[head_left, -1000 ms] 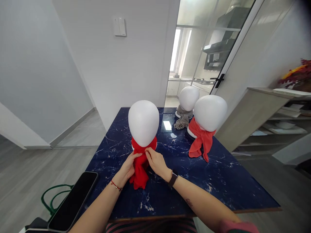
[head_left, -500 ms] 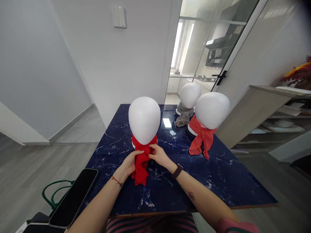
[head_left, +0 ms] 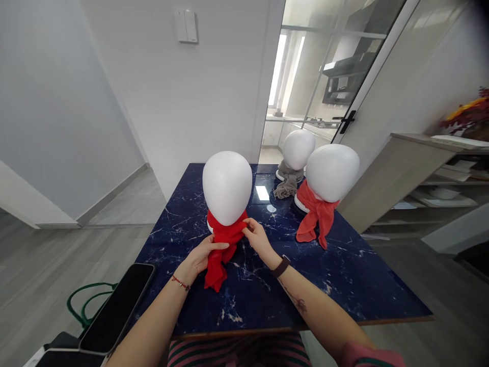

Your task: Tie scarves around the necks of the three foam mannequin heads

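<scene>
Centre frame, l. to r.: left hand (head_left: 201,256) is gripping the red scarf (head_left: 220,247) hanging below the foam head (head_left: 226,186) on the blue table (head_left: 344,285); right hand (head_left: 257,236) is pinching the fabric at the neck. Scarf's wrapped, ends appear still being adjusted. Vs. earlier: right hand's shifted rightward, pulling the wrap.

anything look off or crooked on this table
Nothing stands out. All three foam heads stand upright on the table; both hands, left and right, pinch the red scarf on the nearest head.
</scene>
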Tool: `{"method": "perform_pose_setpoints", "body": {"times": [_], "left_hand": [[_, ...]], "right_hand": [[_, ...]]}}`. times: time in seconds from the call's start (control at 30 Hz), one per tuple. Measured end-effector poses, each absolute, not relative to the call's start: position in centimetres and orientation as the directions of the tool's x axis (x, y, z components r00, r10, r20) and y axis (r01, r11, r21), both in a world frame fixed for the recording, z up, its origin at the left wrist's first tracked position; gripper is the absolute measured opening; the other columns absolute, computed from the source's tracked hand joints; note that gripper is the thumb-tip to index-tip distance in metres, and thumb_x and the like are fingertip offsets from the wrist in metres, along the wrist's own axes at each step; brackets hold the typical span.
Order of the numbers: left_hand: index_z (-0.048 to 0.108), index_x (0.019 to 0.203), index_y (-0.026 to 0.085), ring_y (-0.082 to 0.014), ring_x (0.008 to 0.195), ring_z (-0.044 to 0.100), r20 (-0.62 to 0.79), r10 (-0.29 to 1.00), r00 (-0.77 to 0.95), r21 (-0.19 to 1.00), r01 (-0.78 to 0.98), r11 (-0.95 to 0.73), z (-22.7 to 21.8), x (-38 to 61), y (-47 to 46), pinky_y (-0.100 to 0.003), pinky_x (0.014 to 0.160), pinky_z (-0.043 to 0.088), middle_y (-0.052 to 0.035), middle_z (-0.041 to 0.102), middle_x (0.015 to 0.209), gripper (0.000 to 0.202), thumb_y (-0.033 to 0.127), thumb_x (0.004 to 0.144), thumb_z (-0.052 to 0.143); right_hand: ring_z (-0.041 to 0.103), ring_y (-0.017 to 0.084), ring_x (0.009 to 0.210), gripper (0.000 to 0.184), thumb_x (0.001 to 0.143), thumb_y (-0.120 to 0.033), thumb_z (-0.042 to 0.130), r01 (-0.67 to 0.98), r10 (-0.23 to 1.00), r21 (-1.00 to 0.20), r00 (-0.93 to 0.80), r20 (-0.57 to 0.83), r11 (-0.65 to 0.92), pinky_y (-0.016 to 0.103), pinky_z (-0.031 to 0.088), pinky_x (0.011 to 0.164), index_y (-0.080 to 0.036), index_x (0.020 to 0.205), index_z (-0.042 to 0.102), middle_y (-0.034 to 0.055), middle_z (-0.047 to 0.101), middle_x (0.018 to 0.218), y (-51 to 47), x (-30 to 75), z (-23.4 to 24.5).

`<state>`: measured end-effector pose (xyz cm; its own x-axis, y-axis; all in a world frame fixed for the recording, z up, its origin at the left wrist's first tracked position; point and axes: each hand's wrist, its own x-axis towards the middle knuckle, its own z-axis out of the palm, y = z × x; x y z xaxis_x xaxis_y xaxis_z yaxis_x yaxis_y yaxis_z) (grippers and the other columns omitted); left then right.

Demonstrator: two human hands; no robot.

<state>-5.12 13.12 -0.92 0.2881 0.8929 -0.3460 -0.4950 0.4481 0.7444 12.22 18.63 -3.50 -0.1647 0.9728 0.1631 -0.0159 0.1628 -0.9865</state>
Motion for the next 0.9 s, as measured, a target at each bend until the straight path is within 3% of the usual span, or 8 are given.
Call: {"method": "perform_pose_setpoints", "body": {"times": [0.17, 0.33, 0.57, 0.73, 0.8, 0.9], "left_hand": [[0.064, 0.096, 0.01, -0.0165, 0.072, 0.068, -0.364, 0.915, 0.174, 0.751, -0.526, 0.399, -0.9, -5.0, 13.5, -0.024, 0.072, 0.053, -0.0095, 0.073, 0.089, 0.035, 0.01, 0.063, 0.076], [0.065, 0.098, 0.011, -0.0171, 0.074, 0.069, -0.357, 0.93, 0.083, 0.777, -0.526, 0.345, -1.7, -4.9, 13.8, -0.023, 0.072, 0.053, -0.0095, 0.073, 0.089, 0.037, 0.014, 0.063, 0.077], [0.067, 0.092, 0.012, -0.0134, 0.066, 0.067, -0.375, 0.927, 0.031, 0.793, -0.508, 0.337, -2.4, -5.0, 13.9, -0.02, 0.063, 0.05, -0.0079, 0.073, 0.086, 0.035, 0.014, 0.059, 0.079], [0.065, 0.097, 0.012, -0.0168, 0.078, 0.067, -0.355, 0.934, 0.042, 0.789, -0.522, 0.324, -2.6, -4.8, 13.9, -0.025, 0.076, 0.051, -0.0103, 0.072, 0.095, 0.036, 0.017, 0.062, 0.078], [0.064, 0.099, 0.012, -0.0172, 0.084, 0.067, -0.332, 0.942, 0.048, 0.794, -0.525, 0.307, -2.5, -4.8, 13.8, -0.025, 0.08, 0.05, -0.0108, 0.071, 0.098, 0.038, 0.017, 0.063, 0.077], [0.063, 0.098, 0.013, -0.0156, 0.082, 0.066, -0.329, 0.938, 0.106, 0.801, -0.495, 0.337, -2.1, -5.2, 13.5, -0.023, 0.076, 0.049, -0.0091, 0.07, 0.097, 0.042, 0.009, 0.059, 0.076]], "right_hand": [[0.044, 0.009, 0.06, 0.017, 0.071, -0.03, 0.054, -0.158, 0.994, -0.987, -0.105, 0.042, 0.025, 0.021, 0.034, 0.054, -0.019, 0.083, 0.053, -0.0032, 0.054, 0.072, 18.7, 12.5, -2.6], [0.052, 0.013, 0.076, 0.018, 0.07, -0.031, 0.059, -0.241, 0.988, -0.969, -0.125, 0.092, 0.06, 0.024, 0.041, 0.068, -0.02, 0.083, 0.052, -0.001, 0.059, 0.081, 18.6, 12.6, -2.0], [0.054, 0.011, 0.059, 0.031, 0.069, -0.028, 0.067, -0.287, 0.978, -0.946, -0.1, 0.183, 0.147, 0.024, 0.042, 0.058, -0.023, 0.093, 0.048, -0.0054, 0.055, 0.068, 18.4, 13.7, -0.7], [0.029, 0.0, 0.033, 0.038, 0.073, -0.031, 0.067, -0.377, 0.968, -0.923, -0.193, 0.16, 0.077, 0.021, 0.04, 0.046, -0.026, 0.107, 0.049, -0.01, 0.052, 0.067, 17.7, 14.3, 0.6], [0.036, 0.0, 0.036, 0.037, 0.073, -0.031, 0.068, -0.403, 0.958, -0.915, -0.254, 0.135, 0.022, 0.021, 0.044, 0.049, -0.024, 0.106, 0.054, -0.0077, 0.056, 0.07, 17.4, 14.4, 0.9], [0.06, 0.009, 0.061, 0.034, 0.07, -0.033, 0.071, -0.438, 0.963, -0.899, -0.249, 0.109, -0.012, 0.024, 0.051, 0.061, -0.022, 0.1, 0.058, -0.0014, 0.063, 0.085, 17.5, 14.4, 1.0]]}}
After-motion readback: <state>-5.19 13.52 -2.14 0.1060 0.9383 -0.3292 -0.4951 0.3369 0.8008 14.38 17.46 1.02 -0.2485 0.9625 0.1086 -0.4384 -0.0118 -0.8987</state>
